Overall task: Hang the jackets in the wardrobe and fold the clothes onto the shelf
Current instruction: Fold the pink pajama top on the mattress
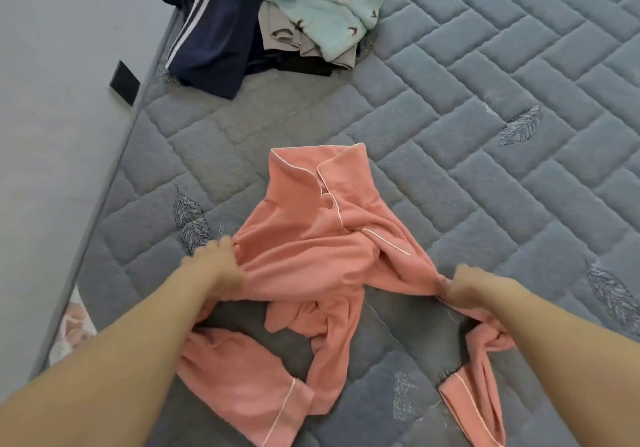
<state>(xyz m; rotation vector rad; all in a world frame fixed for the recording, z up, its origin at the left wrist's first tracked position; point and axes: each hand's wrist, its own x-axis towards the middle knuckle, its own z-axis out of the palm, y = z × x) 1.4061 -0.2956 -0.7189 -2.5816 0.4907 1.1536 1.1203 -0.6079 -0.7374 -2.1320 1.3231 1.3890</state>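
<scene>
- Here, the coral pyjama top (311,238) lies on the grey quilted mattress (485,100), collar at the far end, hem and sleeves trailing near.
- Its long axis runs near to far, so both grips sit at its sides, roughly level with each other.
- The left hand (218,266) bunches the top's left edge in curled fingers.
- The right hand (467,287) pinches the right side, a sleeve hanging below it.
- Both hands seem equally near; I judge the next pull spreads the cloth flat sideways.
- A heap of unfolded clothes (277,20) waits far off.
</scene>
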